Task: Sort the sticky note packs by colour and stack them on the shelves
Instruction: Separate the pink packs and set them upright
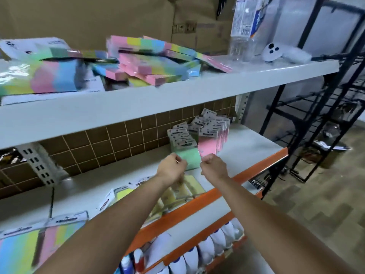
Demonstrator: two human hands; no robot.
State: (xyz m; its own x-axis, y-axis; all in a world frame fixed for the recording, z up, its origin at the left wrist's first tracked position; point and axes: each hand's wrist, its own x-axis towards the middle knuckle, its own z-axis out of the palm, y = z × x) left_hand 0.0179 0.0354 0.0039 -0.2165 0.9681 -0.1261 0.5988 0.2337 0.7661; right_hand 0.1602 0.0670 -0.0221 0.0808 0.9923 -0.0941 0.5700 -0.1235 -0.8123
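Two bare forearms reach forward and upward from the bottom of the view to the middle shelf [246,139]. The left hand [172,167] and right hand [214,167] sit side by side, nearly touching, both curled into fists with knuckles up. The left hand's fingers [178,160] meet the near edge of the green sticky note packs [187,153]; whether they pinch a pack cannot be told. The right hand's fingers are curled together just below the pink sticky note packs [209,144], which stand upright in a row beside the green ones, toward the back of the shelf. Yellow packs [185,187] lie under the left wrist near the shelf's orange front edge [246,171]. Bare shelf surface stretches right of the pink row. The top shelf [158,99] overhangs close above, carrying a loose heap of multicoloured packs [150,58].
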